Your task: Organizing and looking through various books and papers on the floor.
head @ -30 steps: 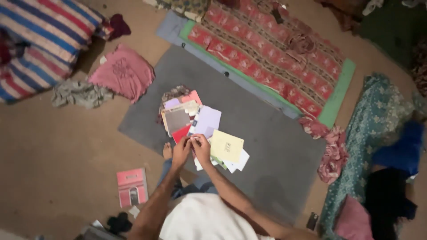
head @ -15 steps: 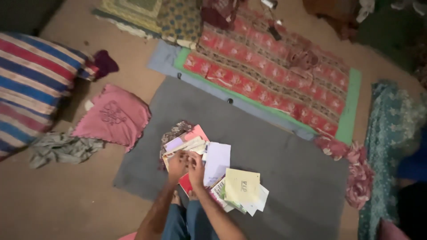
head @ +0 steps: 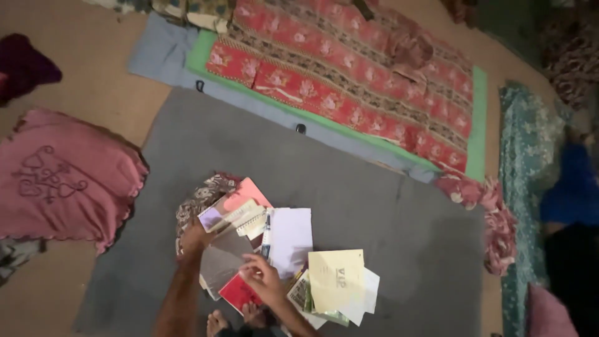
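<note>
In the lower middle of the frame, the left hand (head: 194, 237) rests open on a grey folder (head: 219, 265) while the right hand (head: 265, 281) pinches a red booklet (head: 237, 292) on the grey mat (head: 387, 218). To lift one cleanly, I judge it best to steady the pile and slide it sideways.

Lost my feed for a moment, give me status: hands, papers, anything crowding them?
Left hand on grey sheet. Right hand on red booklet. Pale yellow envelope, white sheet beside them on grey mat.

Grey mat (head: 349, 187), red floral-striped quilt (head: 349, 81) edged green — pink cushion (head: 68, 178), red card (head: 237, 292), pale yellow envelope (head: 336, 279).
</note>
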